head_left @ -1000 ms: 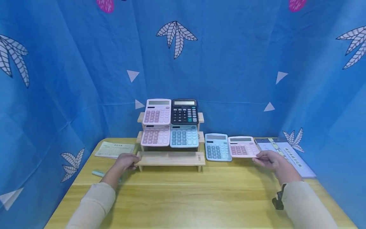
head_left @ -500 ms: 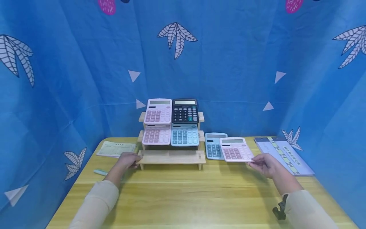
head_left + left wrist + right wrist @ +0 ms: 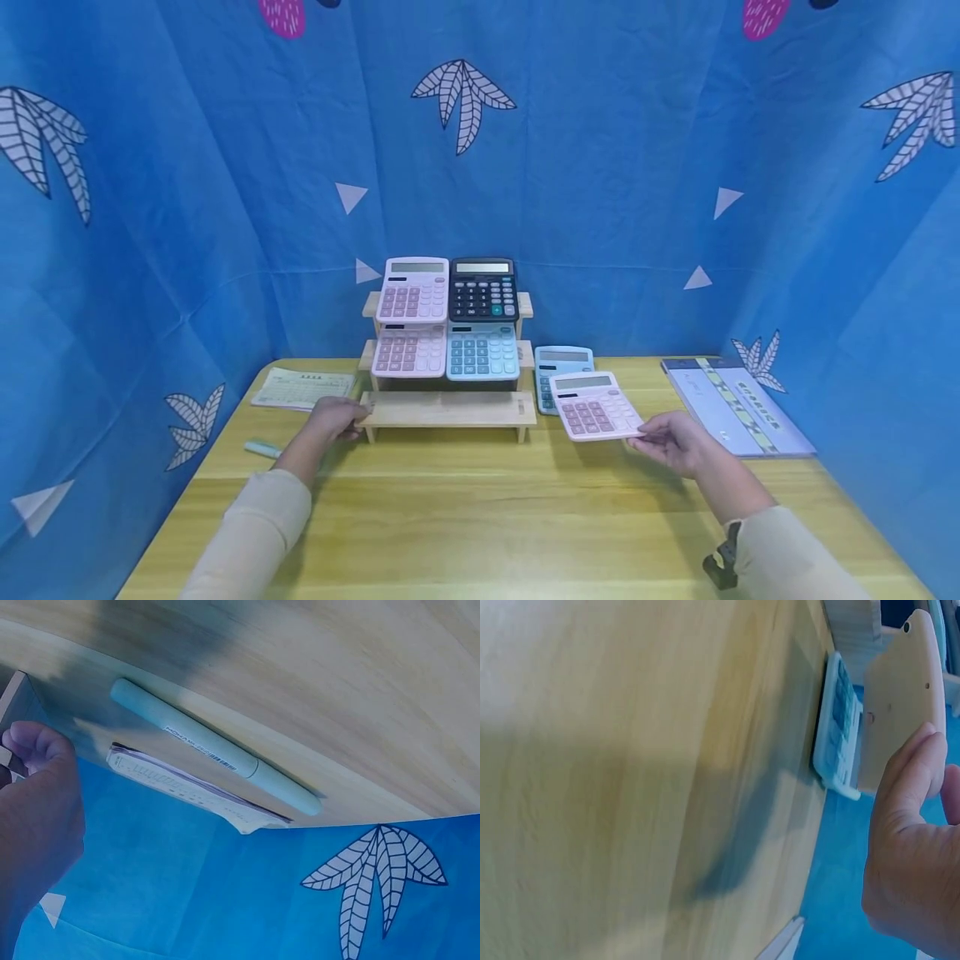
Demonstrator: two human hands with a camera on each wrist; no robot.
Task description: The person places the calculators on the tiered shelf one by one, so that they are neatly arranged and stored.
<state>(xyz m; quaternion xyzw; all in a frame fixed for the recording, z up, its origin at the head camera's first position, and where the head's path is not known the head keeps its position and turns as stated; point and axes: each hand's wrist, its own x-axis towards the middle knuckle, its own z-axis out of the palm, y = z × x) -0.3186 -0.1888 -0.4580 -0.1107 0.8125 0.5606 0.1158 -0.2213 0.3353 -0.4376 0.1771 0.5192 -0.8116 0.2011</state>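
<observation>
My right hand (image 3: pixel 672 444) pinches a pink calculator (image 3: pixel 596 406) by its lower right corner, holding it tilted above the table; its pale back shows in the right wrist view. Behind it a blue calculator (image 3: pixel 564 357) lies on the table, partly covered. My left hand (image 3: pixel 333 419) grips the left end of the bottom shelf of a three-tier wooden rack (image 3: pixel 450 410). That bottom shelf bears nothing. On the middle tier sit a pink calculator (image 3: pixel 408 353) and a blue calculator (image 3: pixel 482 353); on the top tier, another pink calculator (image 3: pixel 413 290) and a black calculator (image 3: pixel 483 290).
A receipt pad (image 3: pixel 302 389) and a mint-green marker (image 3: pixel 210 742) lie on the table left of the rack. To the right rests a notebook or folder (image 3: pixel 738 408) with a patterned band. Blue curtains (image 3: pixel 615 167) enclose the table's back and sides.
My right hand has carried the pink calculator leftward and nearer to me, from beside the blue calculator to in front of it. My left hand has stayed on the shelf end.
</observation>
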